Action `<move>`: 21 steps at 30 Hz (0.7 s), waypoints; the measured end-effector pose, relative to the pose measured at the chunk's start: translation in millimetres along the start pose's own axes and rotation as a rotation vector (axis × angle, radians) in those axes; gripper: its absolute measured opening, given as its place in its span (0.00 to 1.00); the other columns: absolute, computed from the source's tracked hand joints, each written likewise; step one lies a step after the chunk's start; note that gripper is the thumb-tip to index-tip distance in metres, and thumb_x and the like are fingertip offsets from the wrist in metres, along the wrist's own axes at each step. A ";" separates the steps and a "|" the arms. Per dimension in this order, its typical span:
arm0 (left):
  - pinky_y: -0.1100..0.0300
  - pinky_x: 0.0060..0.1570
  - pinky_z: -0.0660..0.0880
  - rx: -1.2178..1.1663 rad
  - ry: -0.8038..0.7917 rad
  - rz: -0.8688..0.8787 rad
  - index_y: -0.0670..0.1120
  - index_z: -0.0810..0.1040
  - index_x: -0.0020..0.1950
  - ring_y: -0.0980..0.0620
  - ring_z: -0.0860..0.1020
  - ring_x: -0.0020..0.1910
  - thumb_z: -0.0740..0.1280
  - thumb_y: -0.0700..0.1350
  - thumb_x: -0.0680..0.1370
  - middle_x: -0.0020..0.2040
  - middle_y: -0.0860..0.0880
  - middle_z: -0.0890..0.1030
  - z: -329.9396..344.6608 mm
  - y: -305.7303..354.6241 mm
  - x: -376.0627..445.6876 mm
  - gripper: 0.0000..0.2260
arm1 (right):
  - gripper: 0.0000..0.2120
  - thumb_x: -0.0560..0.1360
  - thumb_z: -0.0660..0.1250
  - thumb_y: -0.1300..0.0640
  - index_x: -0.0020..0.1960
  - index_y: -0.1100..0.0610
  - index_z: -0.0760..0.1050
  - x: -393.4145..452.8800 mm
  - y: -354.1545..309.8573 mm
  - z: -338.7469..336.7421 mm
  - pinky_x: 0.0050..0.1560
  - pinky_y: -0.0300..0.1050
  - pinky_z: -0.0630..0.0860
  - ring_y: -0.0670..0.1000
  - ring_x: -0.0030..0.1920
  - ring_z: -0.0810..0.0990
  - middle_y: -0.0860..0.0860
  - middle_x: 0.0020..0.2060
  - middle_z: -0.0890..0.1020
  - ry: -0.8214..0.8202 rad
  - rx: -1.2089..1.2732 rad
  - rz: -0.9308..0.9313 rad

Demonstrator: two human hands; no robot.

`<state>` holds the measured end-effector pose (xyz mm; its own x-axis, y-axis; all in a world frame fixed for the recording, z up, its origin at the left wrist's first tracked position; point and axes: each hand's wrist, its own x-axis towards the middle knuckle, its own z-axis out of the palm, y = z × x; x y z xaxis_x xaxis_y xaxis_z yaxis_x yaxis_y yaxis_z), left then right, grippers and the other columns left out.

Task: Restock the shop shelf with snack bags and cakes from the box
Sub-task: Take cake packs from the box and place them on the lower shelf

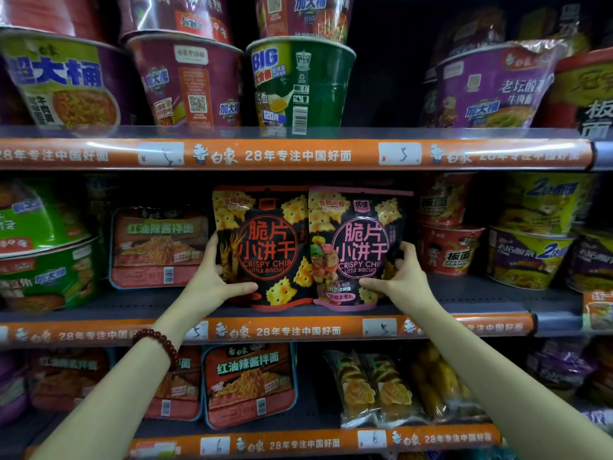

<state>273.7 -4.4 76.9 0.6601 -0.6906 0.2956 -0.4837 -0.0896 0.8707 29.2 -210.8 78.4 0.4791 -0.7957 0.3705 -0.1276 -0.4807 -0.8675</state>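
Note:
Two black biscuit snack bags stand upright side by side on the middle shelf (464,307). The left bag (265,240) has a red circle, and my left hand (215,277) grips its lower left edge with the thumb across the front. The right bag (358,240) has a pink circle; my right hand (398,277) holds its lower right edge. The two bags touch in the middle, and their bottoms rest on the shelf. The box is out of view.
Flat red noodle packs (159,247) stand left of the bags, and red noodle cups (447,240) stand to their right. Big noodle tubs (298,84) fill the top shelf. Wrapped cakes (381,390) and another noodle pack (248,383) lie on the lower shelf.

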 end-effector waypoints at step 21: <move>0.50 0.58 0.73 0.262 0.251 0.001 0.44 0.63 0.72 0.43 0.75 0.62 0.72 0.48 0.73 0.64 0.41 0.75 -2.8 6.3 -30.7 0.32 | 0.43 0.67 0.77 0.52 0.74 0.59 0.57 -19.7 -3.4 -5.5 0.62 0.50 0.71 0.57 0.65 0.74 0.57 0.65 0.74 0.030 -0.177 0.030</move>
<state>252.1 18.2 74.5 0.7646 -0.4956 0.4121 -0.5936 -0.2925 0.7497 15.5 -195.5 75.9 0.4473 -0.8199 0.3573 -0.2934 -0.5119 -0.8074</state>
